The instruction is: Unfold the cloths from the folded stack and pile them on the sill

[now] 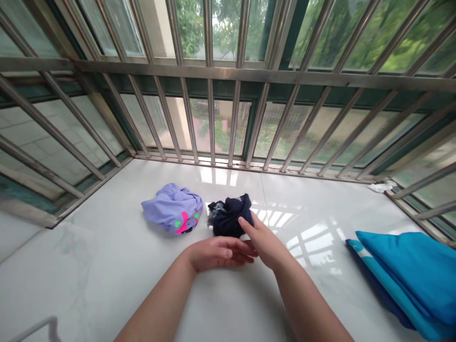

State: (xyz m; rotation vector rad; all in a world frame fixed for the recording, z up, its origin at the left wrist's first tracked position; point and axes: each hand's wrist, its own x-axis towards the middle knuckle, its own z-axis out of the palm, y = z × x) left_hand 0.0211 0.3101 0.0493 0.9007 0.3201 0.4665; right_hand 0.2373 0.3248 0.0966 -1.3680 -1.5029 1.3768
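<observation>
A crumpled navy garment (231,216) with a greyish patterned patch on its left side lies bunched on the white marbled surface. My right hand (265,240) is at its right edge, thumb over the cloth and forefinger along the side, holding that edge. Just in front of the bundle is my left hand (223,251), with its fingers stretched toward the right and holding nothing. Its fingertips meet or overlap the lower fingers of my right hand. To the left lies a bunched lilac garment (173,206) with a pink, green and black print, apart from both hands.
Folded blue fabric (409,270) lies at the right. Metal window bars (210,118) border the back and sides of the glossy white surface (117,266). A small crumpled white piece (382,186) sits by the right back corner. A thin grey rod-like thing (37,325) shows at lower left.
</observation>
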